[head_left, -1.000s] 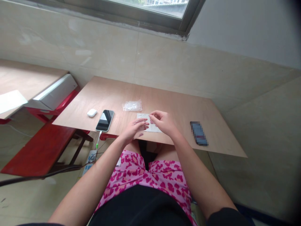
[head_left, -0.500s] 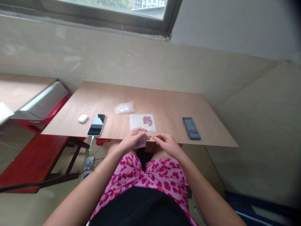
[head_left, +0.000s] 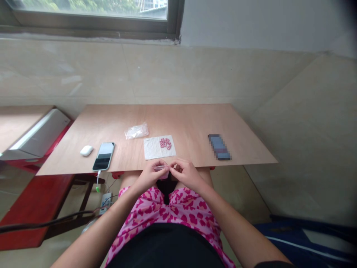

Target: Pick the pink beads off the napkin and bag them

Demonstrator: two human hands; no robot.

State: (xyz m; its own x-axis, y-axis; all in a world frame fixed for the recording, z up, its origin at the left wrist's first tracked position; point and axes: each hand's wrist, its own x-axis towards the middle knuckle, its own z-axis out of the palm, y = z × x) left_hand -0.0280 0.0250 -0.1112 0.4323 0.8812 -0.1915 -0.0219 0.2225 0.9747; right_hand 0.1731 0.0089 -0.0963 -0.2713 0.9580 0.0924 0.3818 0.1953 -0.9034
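A small clear plastic bag (head_left: 164,175) with a pinkish tint hangs at the table's front edge, above my lap. My left hand (head_left: 152,174) is closed on its upper part. My right hand (head_left: 186,173) pinches at the bag's top right edge, its fingertips meeting those of the left; whether a small piece sits between them is hidden. Just beyond the hands, a white sheet (head_left: 151,149) lies on the table, with a pile of small pink bead-like pieces (head_left: 165,143) on its right half.
A clear plastic packet (head_left: 137,131) lies behind the sheet on the wooden table (head_left: 186,123). At left are a charging phone (head_left: 103,156) and a white earbud case (head_left: 86,150). Another phone (head_left: 219,147), blurred, lies at right. A red bench (head_left: 30,208) stands lower left.
My right hand has come left to the bag and now meets my left hand there. The camera view has shifted, so the table appears moved.
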